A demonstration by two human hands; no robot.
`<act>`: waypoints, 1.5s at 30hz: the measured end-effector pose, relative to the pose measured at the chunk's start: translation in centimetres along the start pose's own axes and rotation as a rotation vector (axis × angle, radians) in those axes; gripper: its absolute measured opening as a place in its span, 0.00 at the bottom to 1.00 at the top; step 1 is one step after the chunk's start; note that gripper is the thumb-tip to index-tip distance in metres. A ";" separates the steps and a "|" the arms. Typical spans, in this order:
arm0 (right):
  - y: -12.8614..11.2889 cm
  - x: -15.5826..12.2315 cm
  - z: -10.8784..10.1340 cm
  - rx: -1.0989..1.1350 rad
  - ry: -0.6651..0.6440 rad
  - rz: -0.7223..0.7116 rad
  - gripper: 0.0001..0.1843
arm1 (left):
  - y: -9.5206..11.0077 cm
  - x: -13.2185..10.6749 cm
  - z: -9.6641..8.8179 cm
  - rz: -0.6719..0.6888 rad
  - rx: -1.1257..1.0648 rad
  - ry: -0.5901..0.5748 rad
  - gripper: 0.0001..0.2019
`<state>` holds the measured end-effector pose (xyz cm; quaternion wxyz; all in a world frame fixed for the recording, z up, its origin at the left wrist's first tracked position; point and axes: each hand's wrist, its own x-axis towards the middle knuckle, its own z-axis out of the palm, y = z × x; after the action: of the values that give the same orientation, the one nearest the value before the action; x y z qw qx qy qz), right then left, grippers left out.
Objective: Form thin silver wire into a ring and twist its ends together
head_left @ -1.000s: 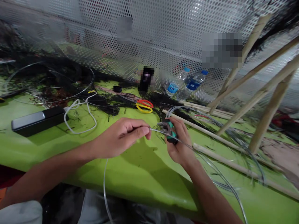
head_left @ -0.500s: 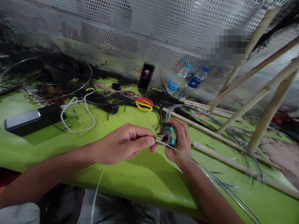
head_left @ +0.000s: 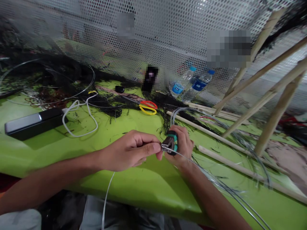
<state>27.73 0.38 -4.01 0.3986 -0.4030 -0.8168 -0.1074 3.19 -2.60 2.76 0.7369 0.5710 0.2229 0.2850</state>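
My left hand (head_left: 130,152) is closed in a pinch on a thin silver wire (head_left: 106,195) that hangs down past the table's front edge. Right beside it, my right hand (head_left: 183,147) is closed around small pliers with teal grips (head_left: 170,142). The pliers' jaws meet the wire at my left thumb tip. More of the same wire runs from the pliers along my right forearm and loops into a coil (head_left: 216,124) on the green table (head_left: 134,188).
Red and yellow scissors (head_left: 147,107) lie behind my hands among black fibres. A dark flat box (head_left: 33,123) with a white cable (head_left: 79,118) sits at the left. Two water bottles (head_left: 192,84) stand by the perforated metal screen (head_left: 153,38). Wooden sticks (head_left: 242,171) lie and lean at the right.
Both hands have drawn closer together and a little lower toward me. The pliers' jaws have moved along the wire until they sit right against my left fingertips.
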 end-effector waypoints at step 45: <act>-5.6 -1.6 1.3 0.254 -0.113 0.261 0.21 | -1.3 -0.5 1.6 0.404 0.754 0.509 0.10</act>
<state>23.44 -3.51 -5.18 0.4105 -0.4574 -0.7856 0.0722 4.11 -4.36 1.92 0.3314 0.7419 0.3682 0.4519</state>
